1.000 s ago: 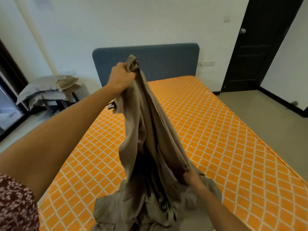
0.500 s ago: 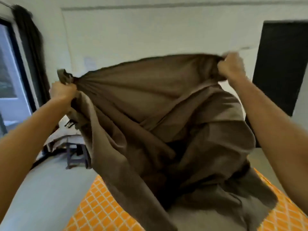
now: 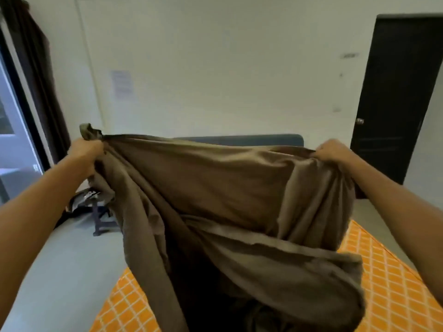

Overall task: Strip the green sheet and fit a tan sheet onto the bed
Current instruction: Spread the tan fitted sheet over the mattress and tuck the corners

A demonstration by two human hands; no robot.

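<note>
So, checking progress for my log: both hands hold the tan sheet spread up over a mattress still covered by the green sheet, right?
Not quite. Both hands, left and right, do hold the tan sheet spread up, but the head view shows a bare orange checked mattress, with no green sheet on it.

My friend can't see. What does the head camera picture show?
Two hands, left hand and right hand, hold a tan sheet stretched out above an orange checked mattress. Behind are a blue headboard and dark door.

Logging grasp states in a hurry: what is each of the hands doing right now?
Left hand: closed, gripping a bunched edge of the tan sheet.
Right hand: closed, gripping the tan sheet's top edge at the other end.
</note>
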